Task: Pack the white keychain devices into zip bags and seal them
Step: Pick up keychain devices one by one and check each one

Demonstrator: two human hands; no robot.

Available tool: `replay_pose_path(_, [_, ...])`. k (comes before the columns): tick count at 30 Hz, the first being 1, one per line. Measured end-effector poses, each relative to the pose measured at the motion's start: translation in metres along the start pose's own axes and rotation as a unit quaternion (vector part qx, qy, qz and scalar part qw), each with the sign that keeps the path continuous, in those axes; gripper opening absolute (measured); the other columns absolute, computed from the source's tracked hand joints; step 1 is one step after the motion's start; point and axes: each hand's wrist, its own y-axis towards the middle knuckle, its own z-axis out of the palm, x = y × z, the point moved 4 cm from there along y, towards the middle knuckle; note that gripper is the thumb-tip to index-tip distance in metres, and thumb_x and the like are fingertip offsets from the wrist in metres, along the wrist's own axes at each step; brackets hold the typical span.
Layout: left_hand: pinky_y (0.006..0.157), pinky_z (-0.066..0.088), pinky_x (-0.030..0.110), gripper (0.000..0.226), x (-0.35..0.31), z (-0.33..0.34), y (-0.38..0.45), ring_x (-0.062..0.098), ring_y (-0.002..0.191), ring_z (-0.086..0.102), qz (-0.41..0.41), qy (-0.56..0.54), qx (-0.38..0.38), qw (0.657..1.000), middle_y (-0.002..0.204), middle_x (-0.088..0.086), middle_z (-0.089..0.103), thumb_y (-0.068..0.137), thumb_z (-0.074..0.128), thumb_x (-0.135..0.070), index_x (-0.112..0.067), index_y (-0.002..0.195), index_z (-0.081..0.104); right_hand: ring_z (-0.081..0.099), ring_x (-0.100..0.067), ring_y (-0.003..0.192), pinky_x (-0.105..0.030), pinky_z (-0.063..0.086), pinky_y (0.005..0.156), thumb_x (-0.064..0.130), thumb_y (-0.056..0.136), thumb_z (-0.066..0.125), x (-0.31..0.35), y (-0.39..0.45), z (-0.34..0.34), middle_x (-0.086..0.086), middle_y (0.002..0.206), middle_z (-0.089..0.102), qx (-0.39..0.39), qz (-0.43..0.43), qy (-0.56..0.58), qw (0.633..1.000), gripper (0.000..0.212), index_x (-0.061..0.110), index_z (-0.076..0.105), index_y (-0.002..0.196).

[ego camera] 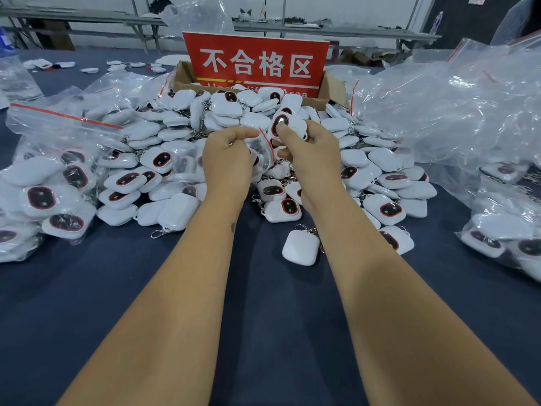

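Above the big pile, two hands work on one little bag.

Over the heap of white devices [164, 133] on the blue table [263, 317], the left hand [227, 155] pinches the clear zip bag [265, 150] at its red strip. The right hand [311, 153] curls round one white device [285, 124], thumb on its dark window, right beside the bag's mouth.

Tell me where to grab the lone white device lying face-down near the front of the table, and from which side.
Pinch the lone white device across its two smooth side edges, coming from above. It lies flat on the blue table, apart from the pile, so nothing blocks its sides. Its metal key ring sits at the far edge, so approaching from the near side keeps fingers clear of it. This is a judgement from its pose.
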Motion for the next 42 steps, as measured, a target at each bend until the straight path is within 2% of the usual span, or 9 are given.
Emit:
replay_pose_path(4, [0.07,0.043,0.02,0.038,0.001,0.001,0.001,0.003,0.072,0.058,0.006,0.003,0.024,1.0,0.083,-0.002,0.07,0.088,0.047,-0.003,-0.031,0.078,0.07,0.07,-0.016,0.082,-0.037,0.057,0.087,0.013,0.095,0.062,-0.005,0.002,0.004,-0.008,0.097,0.072,0.031,0.023,0.009,0.999,0.01,0.009,0.068,0.101])
replay_pose_path(7, [0.066,0.042,0.025,0.025,0.0,0.004,0.0,0.006,0.062,0.049,0.026,0.012,0.057,0.998,0.065,-0.007,0.059,0.088,0.055,-0.01,-0.017,0.07,0.071,0.068,-0.028,0.095,-0.046,0.054,0.096,0.016,0.093,0.067,-0.007,0.0,0.006,-0.019,0.105,0.072,0.049,0.023,0.005,0.999,0.013,0.012,0.072,0.104])
replay_pose_path(9, [0.063,0.037,0.026,0.026,-0.001,0.005,-0.001,0.006,0.055,0.04,0.037,0.009,0.063,0.997,0.053,-0.011,0.049,0.089,0.057,-0.014,-0.012,0.066,0.07,0.068,-0.034,0.099,-0.047,0.054,0.094,0.02,0.091,0.069,-0.008,-0.001,0.007,-0.019,0.102,0.073,0.063,0.017,0.003,0.998,0.008,0.017,0.074,0.097])
replay_pose_path(12, [0.059,0.038,0.022,0.037,-0.001,0.004,-0.001,-0.001,0.049,0.04,0.037,0.016,0.056,0.998,0.046,-0.016,0.048,0.092,0.056,-0.018,-0.026,0.058,0.067,0.059,-0.022,0.078,-0.034,0.05,0.077,0.016,0.092,0.067,-0.009,0.001,0.006,-0.009,0.084,0.068,0.076,0.01,-0.018,0.997,0.008,0.019,0.073,0.087])
replay_pose_path(17, [0.062,0.038,0.027,0.029,0.0,0.005,-0.002,0.007,0.053,0.04,0.039,0.025,0.048,0.998,0.055,-0.005,0.048,0.093,0.055,-0.018,0.005,0.08,0.067,0.067,-0.009,0.082,-0.024,0.051,0.072,0.001,0.091,0.062,-0.012,0.001,0.008,0.001,0.091,0.074,0.098,0.022,-0.019,0.995,0.025,0.021,0.067,0.105])
replay_pose_path(22, [0.059,0.033,0.028,0.028,-0.001,0.006,-0.002,0.012,0.055,0.037,0.037,0.016,0.059,0.997,0.059,0.004,0.042,0.083,0.051,-0.017,0.007,0.071,0.057,0.064,-0.005,0.075,-0.022,0.048,0.069,0.002,0.091,0.061,-0.013,0.002,0.007,0.004,0.083,0.072,0.077,0.031,-0.036,0.996,0.025,0.025,0.064,0.099])
replay_pose_path(26, [0.058,0.031,0.029,0.025,0.001,0.006,-0.002,0.009,0.052,0.033,0.033,0.03,0.07,0.997,0.053,-0.004,0.037,0.082,0.051,-0.019,-0.006,0.061,0.051,0.069,-0.022,0.093,-0.035,0.056,0.082,0.003,0.093,0.06,-0.015,0.002,0.008,-0.009,0.099,0.073,0.072,0.034,-0.06,0.995,0.027,0.013,0.064,0.117])
replay_pose_path(32, [0.06,0.028,0.032,0.032,0.001,0.008,-0.002,0.017,0.06,0.032,0.043,0.041,0.074,0.995,0.064,0.009,0.036,0.085,0.051,-0.017,0.01,0.069,0.045,0.069,-0.025,0.093,-0.038,0.057,0.084,0.005,0.095,0.057,-0.016,0.001,0.009,-0.012,0.103,0.072,0.073,0.033,-0.08,0.994,0.026,0.011,0.062,0.12])
replay_pose_path(42, [0.065,0.034,0.033,0.034,0.001,0.009,-0.002,0.018,0.065,0.039,0.061,0.076,0.098,0.99,0.068,0.012,0.045,0.088,0.058,-0.022,0.012,0.087,0.061,0.062,-0.015,0.075,-0.03,0.052,0.07,0.0,0.086,0.058,-0.014,0.001,0.011,-0.003,0.081,0.069,0.084,0.056,-0.027,0.995,0.026,0.024,0.064,0.09])
